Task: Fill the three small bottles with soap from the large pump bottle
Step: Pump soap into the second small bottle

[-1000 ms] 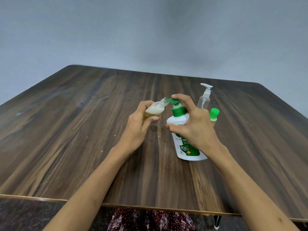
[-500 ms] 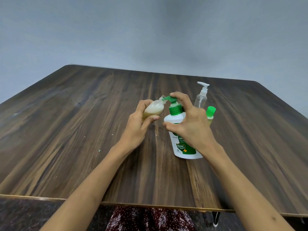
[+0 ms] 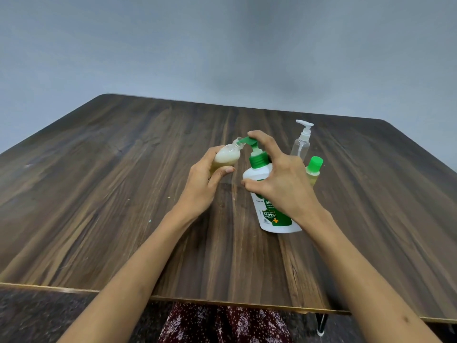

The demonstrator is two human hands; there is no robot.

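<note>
Plain grey wall behind; dark wood-grain desk point(image 3: 123, 194) filling the middle of the frame. Left hand point(image 3: 201, 184) is grasping a small open bottle point(image 3: 223, 159) just left of centre, tilting its mouth up against the green nozzle point(image 3: 246, 140). Its grip is wrapped round the lower body. Bottle is showing pale soap through most of its body, so it is looking nearly full.

Right hand point(image 3: 279, 184) is working the large pump bottle point(image 3: 269, 209), standing at centre: forefinger over the pump head, thumb curled against the white shoulder.

Right of centre, just behind that hand: a green-capped small bottle point(image 3: 313, 170) holding yellowish liquid, probably done, and a clear white-pump bottle point(image 3: 300, 144) looking empty, probably still waiting.
</note>
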